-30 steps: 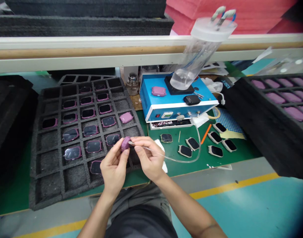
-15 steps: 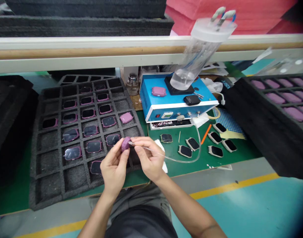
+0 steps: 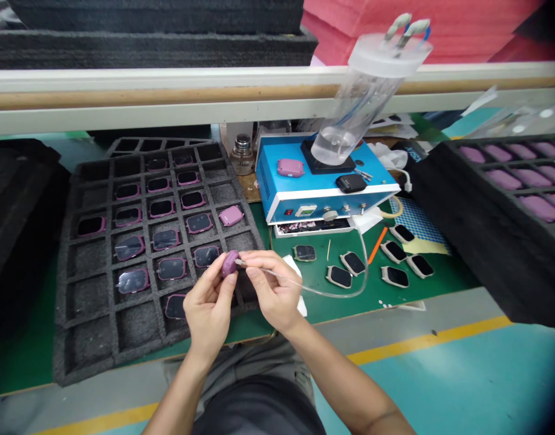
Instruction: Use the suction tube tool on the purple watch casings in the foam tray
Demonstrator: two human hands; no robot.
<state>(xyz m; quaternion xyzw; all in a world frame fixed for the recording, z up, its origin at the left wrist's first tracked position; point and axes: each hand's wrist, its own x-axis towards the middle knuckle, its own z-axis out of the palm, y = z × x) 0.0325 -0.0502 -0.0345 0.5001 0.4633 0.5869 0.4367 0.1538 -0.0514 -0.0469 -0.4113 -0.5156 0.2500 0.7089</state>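
Note:
Between the fingers and thumb of my left hand is a purple watch case, tilted on its edge. My right hand pinches the metal tip of a clear tube against the side of that case. The tube curves back to the front of a blue machine, which bears a clear cylinder with liquid. Under and left of my hands, a grey foam tray holds several purple-framed watches, among them one lying pink back up.
Several beige-framed watches lie on the green mat right of my hands, near an orange stick. A black foam stack with purple cases stands at the right. Behind runs a white shelf edge.

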